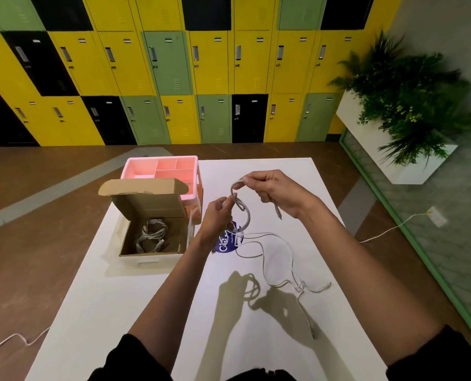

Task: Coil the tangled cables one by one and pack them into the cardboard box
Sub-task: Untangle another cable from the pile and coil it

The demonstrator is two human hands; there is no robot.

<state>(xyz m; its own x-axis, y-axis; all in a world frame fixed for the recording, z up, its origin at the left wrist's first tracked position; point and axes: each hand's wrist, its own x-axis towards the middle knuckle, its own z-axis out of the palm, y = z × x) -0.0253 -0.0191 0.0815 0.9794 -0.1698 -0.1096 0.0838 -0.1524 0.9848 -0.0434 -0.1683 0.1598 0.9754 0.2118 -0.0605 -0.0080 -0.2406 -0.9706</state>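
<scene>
A white surface point(135, 298) is standing before a wall of yellow, green and black lockers. The cardboard box point(149, 232) on its left side is already holding at least one coiled cable point(151, 235). The left hand point(217, 215) and right hand point(275, 193) are both pinching a grey cable point(242, 213), fingers clamped on it, forming a loop above the surface. A white cable point(278, 259) is lying loose nearby, waiting. How many cables are tangled there is hard to tell.

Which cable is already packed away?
The coiled grey cable inside the cardboard box; another is held in both hands, and a white one lies loose on the table.
</scene>
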